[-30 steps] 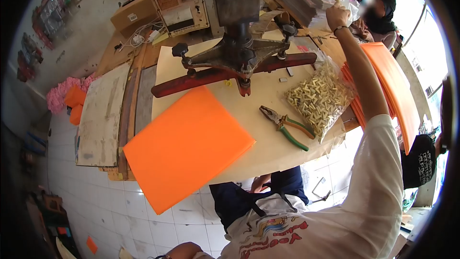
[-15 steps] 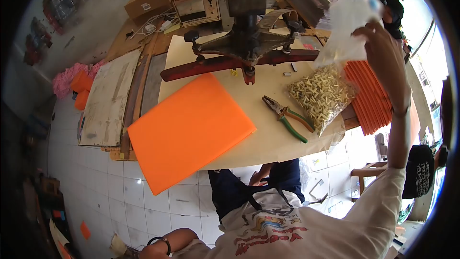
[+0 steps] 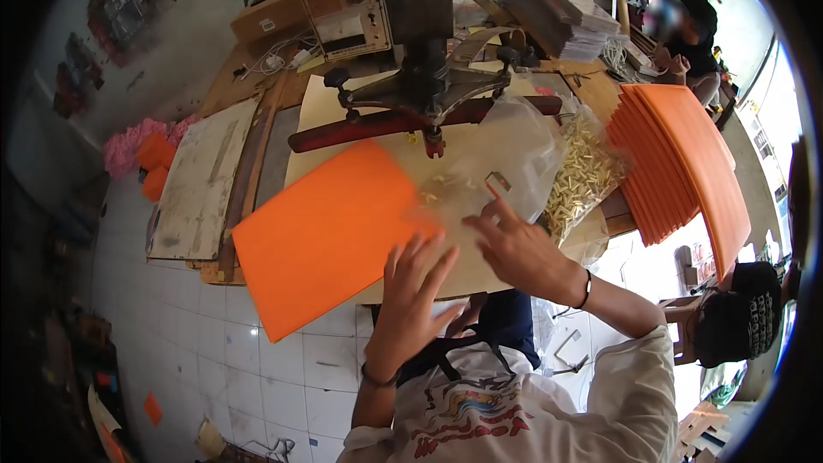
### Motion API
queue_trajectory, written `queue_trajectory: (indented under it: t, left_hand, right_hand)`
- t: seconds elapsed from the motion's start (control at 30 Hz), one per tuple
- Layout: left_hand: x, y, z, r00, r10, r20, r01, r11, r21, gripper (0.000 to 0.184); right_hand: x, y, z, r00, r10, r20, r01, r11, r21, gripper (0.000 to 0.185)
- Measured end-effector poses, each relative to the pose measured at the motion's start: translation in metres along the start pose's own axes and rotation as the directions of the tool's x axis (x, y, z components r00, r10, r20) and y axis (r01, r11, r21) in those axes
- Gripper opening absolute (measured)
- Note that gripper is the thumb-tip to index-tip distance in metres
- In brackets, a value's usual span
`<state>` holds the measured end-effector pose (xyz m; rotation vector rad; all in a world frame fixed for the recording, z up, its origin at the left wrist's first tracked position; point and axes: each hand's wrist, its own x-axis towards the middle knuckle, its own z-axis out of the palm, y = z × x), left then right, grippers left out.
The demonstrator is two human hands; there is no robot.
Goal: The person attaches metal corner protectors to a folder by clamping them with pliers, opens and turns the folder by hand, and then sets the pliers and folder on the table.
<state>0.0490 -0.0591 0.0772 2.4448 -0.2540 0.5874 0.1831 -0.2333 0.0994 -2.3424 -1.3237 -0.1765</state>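
Observation:
A clear plastic bag lies across the cream sheet under the press, blurred, with small yellowish pieces near its left end. My right hand is just below this bag, fingers bent and apart, nothing visible in them. My left hand is spread beside the lower right edge of an orange folded sheet; no object shows in it. To the right sits a second clear bag full of small brass-coloured pieces. The pliers are mostly hidden by the first bag and my right hand.
A metal press head with a red bar stands over the sheet. Orange folded pieces are stacked at the right. A worn board lies at the left. Another person is at the upper right.
My right hand has come down from the upper right, and the clear bag it carried now lies on the sheet. My left hand has risen into view beside the orange sheet.

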Motion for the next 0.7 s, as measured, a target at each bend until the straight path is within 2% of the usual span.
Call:
queue_trajectory:
  t: [0.03, 0.13, 0.17, 0.2, 0.23, 0.27, 0.3, 0.33, 0.37, 0.47, 0.5, 0.6, 0.7]
  left_hand:
    - [0.011, -0.009, 0.017, 0.999, -0.047, -0.003, 0.047, 0.990, 0.131, 0.077]
    - [0.027, -0.036, 0.056, 0.997, -0.038, -0.060, 0.052, 0.969, 0.241, 0.078]
    - [0.029, -0.040, 0.061, 0.997, -0.038, -0.064, 0.056, 0.948, 0.314, 0.069]
    - [0.030, -0.047, 0.065, 0.995, -0.021, -0.099, 0.049, 0.956, 0.291, 0.066]
    - [0.030, -0.054, 0.069, 0.991, -0.004, -0.132, 0.039, 0.963, 0.266, 0.063]
    - [0.027, -0.058, 0.070, 0.987, 0.006, -0.161, 0.033, 0.971, 0.239, 0.059]
    - [0.024, -0.059, 0.068, 0.982, 0.011, -0.190, 0.032, 0.974, 0.223, 0.056]
    - [0.023, -0.061, 0.063, 0.975, 0.017, -0.223, 0.031, 0.978, 0.208, 0.054]
    - [0.023, -0.064, 0.061, 0.966, 0.022, -0.256, 0.029, 0.980, 0.195, 0.051]
    - [0.019, -0.068, 0.062, 0.914, -0.002, -0.407, 0.036, 0.996, 0.077, 0.050]
    - [0.020, -0.068, 0.065, 0.887, -0.008, -0.462, 0.049, 0.996, 0.077, 0.045]
    - [0.014, -0.081, 0.079, 0.870, -0.020, -0.492, 0.053, 0.997, 0.053, 0.044]
    - [0.011, -0.089, 0.086, 0.872, 0.003, -0.489, 0.037, 0.997, 0.072, 0.047]
  right_hand:
    - [-0.001, 0.001, 0.000, 0.999, -0.037, 0.028, 0.034, 0.993, 0.115, 0.033]
    - [0.005, 0.015, -0.060, 0.974, -0.047, 0.220, -0.066, 0.874, 0.482, 0.026]
    - [0.007, 0.022, -0.078, 0.992, 0.062, 0.109, -0.104, 0.895, 0.434, 0.022]
    - [0.009, 0.051, -0.087, 0.996, 0.059, -0.063, -0.032, 0.931, 0.364, 0.022]
    - [0.012, 0.074, -0.096, 0.962, 0.087, -0.259, -0.032, 0.978, 0.208, 0.024]
    - [0.016, 0.096, -0.106, 0.892, 0.302, -0.338, -0.272, 0.953, 0.132, 0.022]
    - [0.018, 0.138, -0.103, 0.826, 0.337, -0.452, -0.328, 0.939, 0.101, 0.022]
    - [0.015, 0.173, -0.100, 0.795, 0.346, -0.497, -0.408, 0.913, -0.018, 0.027]
    - [0.012, 0.219, -0.093, 0.808, 0.387, -0.445, -0.472, 0.876, -0.095, 0.034]
    - [0.019, 0.224, -0.073, 0.864, 0.265, -0.429, -0.408, 0.868, -0.285, 0.038]
    - [0.032, 0.196, -0.084, 0.791, 0.591, -0.159, -0.612, 0.763, -0.211, 0.044]
    - [0.034, 0.220, -0.059, 0.766, 0.619, -0.174, -0.642, 0.716, -0.276, 0.046]
    - [0.035, 0.234, -0.056, 0.686, 0.717, -0.122, -0.722, 0.692, 0.002, 0.054]
